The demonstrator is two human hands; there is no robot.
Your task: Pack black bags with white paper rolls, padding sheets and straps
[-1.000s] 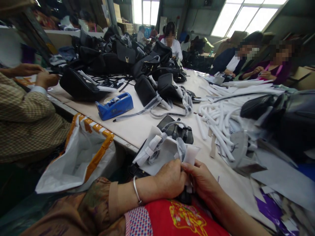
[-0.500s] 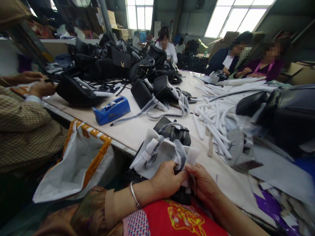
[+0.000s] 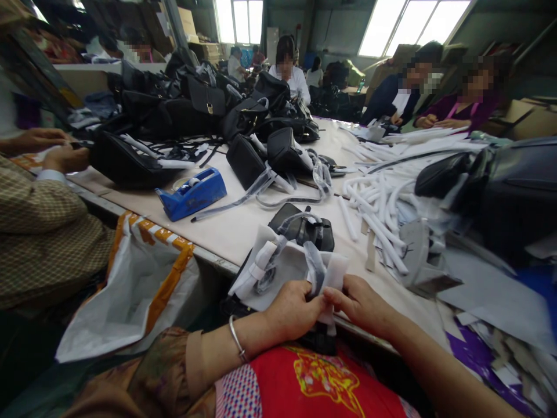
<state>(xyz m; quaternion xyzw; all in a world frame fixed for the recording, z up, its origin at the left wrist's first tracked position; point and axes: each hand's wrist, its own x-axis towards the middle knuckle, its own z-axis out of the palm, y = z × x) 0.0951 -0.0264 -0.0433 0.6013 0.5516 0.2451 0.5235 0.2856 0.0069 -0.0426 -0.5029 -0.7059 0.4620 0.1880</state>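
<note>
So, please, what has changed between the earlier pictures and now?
The right hand has moved a little to the right and forward, and its forearm swung outward. Nothing was visibly let go: it and the left hand stayed together at the white padding. The blue tape dispenser and small black bag stayed in place.

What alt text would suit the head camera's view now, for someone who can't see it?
A person's left hand and right hand pinch white wrapping on a black bag at a worktable. Beyond are a blue tape dispenser, white foam tubes and a heap of black bags, with co-workers nearby.
</note>
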